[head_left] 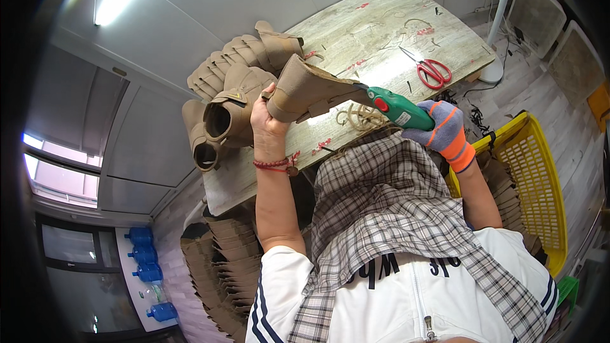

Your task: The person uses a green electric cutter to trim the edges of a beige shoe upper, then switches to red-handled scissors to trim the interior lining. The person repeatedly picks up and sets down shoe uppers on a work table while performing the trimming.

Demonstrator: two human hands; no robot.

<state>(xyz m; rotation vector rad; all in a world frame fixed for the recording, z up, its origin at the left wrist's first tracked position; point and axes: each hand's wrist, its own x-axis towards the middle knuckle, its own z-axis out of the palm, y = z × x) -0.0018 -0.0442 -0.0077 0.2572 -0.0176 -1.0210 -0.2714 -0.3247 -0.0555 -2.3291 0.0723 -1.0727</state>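
My bare left hand [268, 113] grips a brown boot upper [306, 92] at its left end, holding it tilted above the table. In my right hand [440, 128], which wears a grey and orange glove, is a green handheld electric cutter [401, 112] with a red button. The dark head of the cutter meets the right edge of the upper; whether it bites into the material is too small to tell. Left of my left hand, several more brown boot uppers [238, 92] stand together on the table. A pair of red-handled scissors [433, 73] lies beyond the cutter.
The worn pale table [356, 25] carries scraps and a coil of beige cord [361, 118]. A yellow plastic basket [540, 178] holding brown pieces stands at my right. Stacked brown uppers [238, 254] sit below the table at left. A white pole [501, 6] rises beyond the table's right end.
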